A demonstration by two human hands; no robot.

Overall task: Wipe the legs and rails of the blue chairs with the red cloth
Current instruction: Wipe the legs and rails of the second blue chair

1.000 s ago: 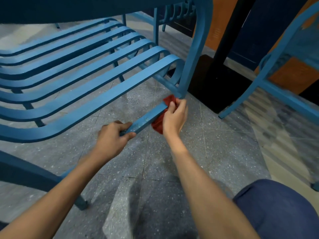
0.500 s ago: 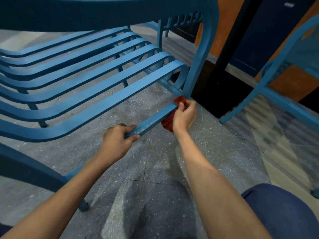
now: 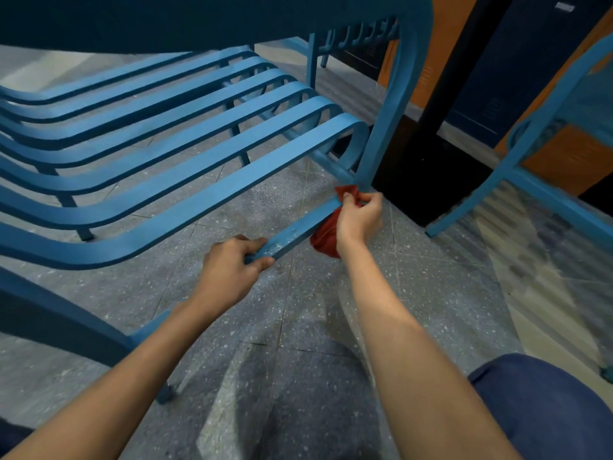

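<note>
Red cloth (image 3: 323, 242) | rail (image 3: 295, 232) end, right hand (image 3: 360, 220) pinching | left hand (image 3: 229, 273) grips rail

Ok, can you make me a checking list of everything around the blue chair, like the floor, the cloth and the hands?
Surface: grey speckled floor.
Job's things: blue chair with a slatted seat; its low rail shows pale specks; red cloth is bunched at the rail's far end, beside the leg.
Clutter: nothing seen.
Hands: left hand grips the low rail; right hand holds the red cloth against it.
Cables: nothing seen.
Surroundings: second blue chair to the right; black post on a black base; orange panel behind.
</note>
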